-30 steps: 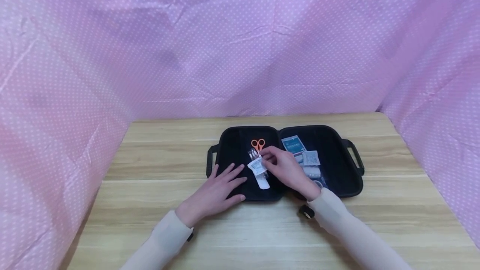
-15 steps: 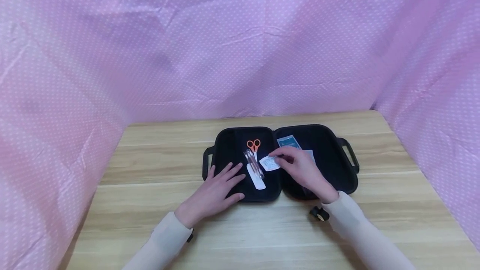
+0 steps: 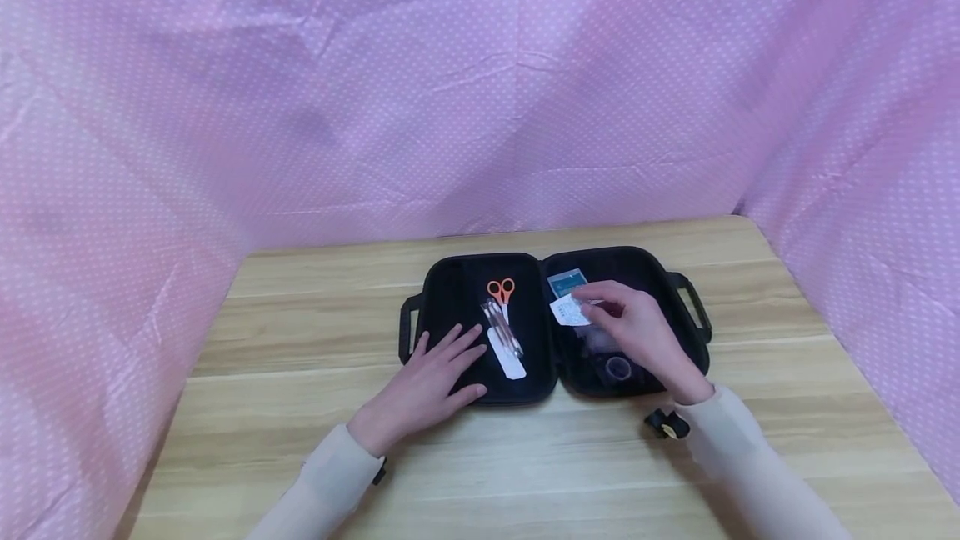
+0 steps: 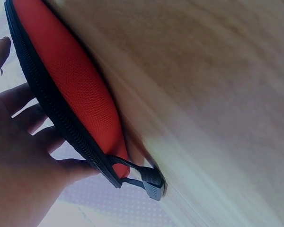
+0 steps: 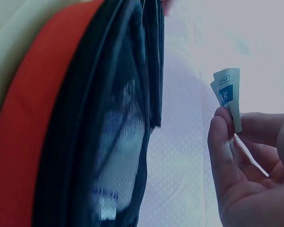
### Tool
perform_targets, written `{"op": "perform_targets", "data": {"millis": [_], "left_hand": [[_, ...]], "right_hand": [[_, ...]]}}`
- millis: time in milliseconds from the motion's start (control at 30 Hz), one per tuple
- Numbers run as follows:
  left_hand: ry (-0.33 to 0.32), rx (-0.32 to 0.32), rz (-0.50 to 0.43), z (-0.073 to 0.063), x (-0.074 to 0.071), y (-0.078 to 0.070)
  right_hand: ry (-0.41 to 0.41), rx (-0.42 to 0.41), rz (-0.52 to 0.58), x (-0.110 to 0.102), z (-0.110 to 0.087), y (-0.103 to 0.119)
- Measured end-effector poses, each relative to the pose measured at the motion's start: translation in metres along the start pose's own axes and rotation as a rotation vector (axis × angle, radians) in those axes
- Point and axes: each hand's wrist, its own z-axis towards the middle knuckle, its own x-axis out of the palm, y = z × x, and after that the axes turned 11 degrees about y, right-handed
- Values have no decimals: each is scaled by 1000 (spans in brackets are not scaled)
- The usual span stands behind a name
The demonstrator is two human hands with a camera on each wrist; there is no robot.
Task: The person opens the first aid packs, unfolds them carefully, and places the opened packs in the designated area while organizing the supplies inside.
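Note:
A black-lined zip case [image 3: 450, 282] lies unfolded on the table, its outside red in both wrist views. My left hand [image 3: 427, 390] rests with fingers spread on the case's left half, at the near left edge. Over the right half, my right hand [image 3: 641, 327] pinches a small white printed sachet [image 3: 567, 311] between thumb and fingers; blue print shows on the sachet [image 5: 229, 92] in the right wrist view. Orange-handled scissors [image 3: 501, 288], a clear packet of slim sticks [image 3: 501, 327] and a white strip [image 3: 508, 361] lie in the left half.
A teal packet [image 3: 566, 280] lies in the right half, partly behind the right hand. Nearer me is a round ring-like item [image 3: 618, 368] under mesh. Handles [image 3: 692, 307] stick out at both ends of the case. Pink dotted cloth [image 3: 480, 107] hangs behind the wooden table [image 3: 315, 298].
My right hand has carried the sachet rightward from above the scissors and sticks to over the right half. My left hand has stayed put on the case. The view has shifted slightly.

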Motion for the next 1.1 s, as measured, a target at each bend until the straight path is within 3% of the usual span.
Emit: {"op": "perform_targets", "data": {"millis": [633, 1100], "left_hand": [[1, -15, 26, -2, 3, 4], [9, -21, 33, -2, 4, 3]], "right_hand": [[-5, 7, -46, -43, -1, -35], [-13, 106, -15, -62, 2, -64]]}}
